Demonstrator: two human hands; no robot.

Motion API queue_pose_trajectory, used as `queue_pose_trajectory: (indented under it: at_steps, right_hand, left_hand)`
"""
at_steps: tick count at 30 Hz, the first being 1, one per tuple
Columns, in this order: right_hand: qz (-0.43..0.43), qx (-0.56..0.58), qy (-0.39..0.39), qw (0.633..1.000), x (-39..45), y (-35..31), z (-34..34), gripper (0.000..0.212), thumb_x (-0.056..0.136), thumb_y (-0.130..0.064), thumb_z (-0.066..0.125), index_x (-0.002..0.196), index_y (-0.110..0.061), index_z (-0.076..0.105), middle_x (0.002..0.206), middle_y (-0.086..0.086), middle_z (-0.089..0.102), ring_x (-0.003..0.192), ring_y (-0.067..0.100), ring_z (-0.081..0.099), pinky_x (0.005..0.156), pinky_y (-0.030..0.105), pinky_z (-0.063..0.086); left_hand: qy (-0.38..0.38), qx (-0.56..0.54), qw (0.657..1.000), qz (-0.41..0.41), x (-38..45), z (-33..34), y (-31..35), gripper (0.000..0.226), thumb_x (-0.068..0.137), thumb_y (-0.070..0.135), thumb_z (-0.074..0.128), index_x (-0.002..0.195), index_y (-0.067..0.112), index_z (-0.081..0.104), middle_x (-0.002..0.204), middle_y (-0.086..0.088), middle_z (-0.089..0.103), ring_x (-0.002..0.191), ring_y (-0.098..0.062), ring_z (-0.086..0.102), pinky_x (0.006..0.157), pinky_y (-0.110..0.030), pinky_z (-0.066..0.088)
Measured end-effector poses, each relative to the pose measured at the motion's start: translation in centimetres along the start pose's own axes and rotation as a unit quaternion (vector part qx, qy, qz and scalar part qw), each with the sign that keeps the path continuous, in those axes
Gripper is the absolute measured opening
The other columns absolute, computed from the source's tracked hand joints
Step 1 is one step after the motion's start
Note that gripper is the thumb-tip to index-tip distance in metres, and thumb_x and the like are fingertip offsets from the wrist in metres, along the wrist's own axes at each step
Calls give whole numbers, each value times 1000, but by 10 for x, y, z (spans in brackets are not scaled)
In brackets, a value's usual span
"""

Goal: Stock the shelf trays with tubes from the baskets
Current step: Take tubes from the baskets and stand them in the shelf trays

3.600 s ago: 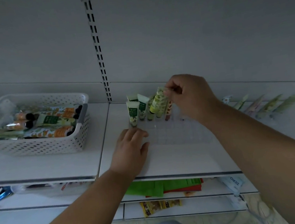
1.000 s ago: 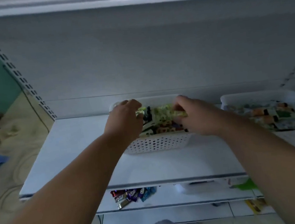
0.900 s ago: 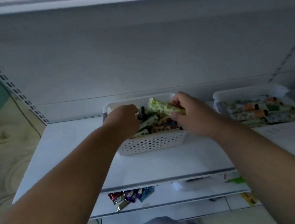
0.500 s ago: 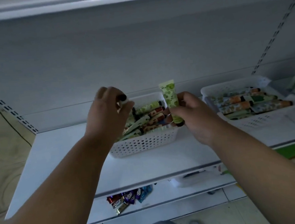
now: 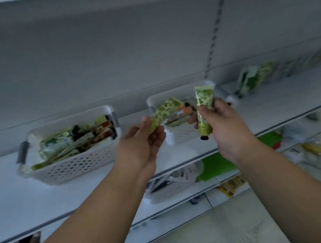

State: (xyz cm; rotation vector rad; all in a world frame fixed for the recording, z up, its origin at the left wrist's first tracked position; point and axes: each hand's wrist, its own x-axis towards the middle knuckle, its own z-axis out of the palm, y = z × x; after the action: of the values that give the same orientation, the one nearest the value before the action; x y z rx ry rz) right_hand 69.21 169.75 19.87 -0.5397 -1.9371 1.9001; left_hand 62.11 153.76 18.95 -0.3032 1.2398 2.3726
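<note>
My left hand (image 5: pixel 141 143) holds a green patterned tube (image 5: pixel 164 112), tilted up to the right, in front of the shelf. My right hand (image 5: pixel 224 126) grips a second green tube (image 5: pixel 204 106) upright, its black cap pointing down. Both hands hover in front of the right white basket (image 5: pixel 154 102), which holds several tubes. A left white basket (image 5: pixel 74 167) full of tubes stands on the same shelf. Farther right, blurred tubes (image 5: pixel 258 76) stand in a row on the shelf.
The white shelf (image 5: pixel 8 200) has a grey front edge. A slotted upright (image 5: pixel 213 33) runs up the back wall. Lower shelves hold green sheets (image 5: pixel 216 165), packets and other goods. The view is blurred from motion.
Both hands have lifted out of the left basket, each with a green tube, and moved right in front of the second basket. The view has swung to the right.
</note>
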Motion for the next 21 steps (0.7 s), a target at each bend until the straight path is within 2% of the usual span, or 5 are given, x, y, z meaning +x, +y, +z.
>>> queue_pose_trajectory:
  at_steps: [4,10,13,18,21]
  right_hand:
    - [-11,-55,51,997,-6,-6,-120,8,96,-25,56,96,-26,64,83,-8,71,78,10,64,63,31,51]
    - [-35,-196,104,975,9,-18,-261,11,88,-29,66,94,-30,57,87,-2,67,80,17,67,75,48,58]
    - [-53,-267,109,956,33,-22,-298,12,88,-28,66,92,-25,55,87,2,66,81,20,65,74,46,56]
    - [-63,-291,149,943,94,-13,-347,18,90,-39,62,91,-21,59,84,6,66,79,27,65,75,54,54]
    - [-72,-316,135,936,131,-7,-366,17,90,-38,63,95,-22,60,83,3,66,78,22,64,75,46,55]
  left_hand:
    - [-78,-9,995,-63,-18,89,-81,6,91,6,58,85,6,61,69,-8,67,62,-14,67,60,-25,58]
    - [-143,62,983,-93,-29,193,-170,10,94,-1,50,99,0,59,76,-11,63,72,-17,66,73,-28,59]
    - [-135,121,982,-60,-15,221,-197,10,96,6,51,100,4,60,84,-8,59,78,-19,62,83,-35,56]
    - [-141,300,942,59,37,263,-227,7,94,14,59,94,20,62,83,1,64,83,-20,64,76,-33,53]
    - [-104,384,911,112,67,289,-235,9,93,20,63,89,28,60,82,2,64,81,-21,63,74,-34,53]
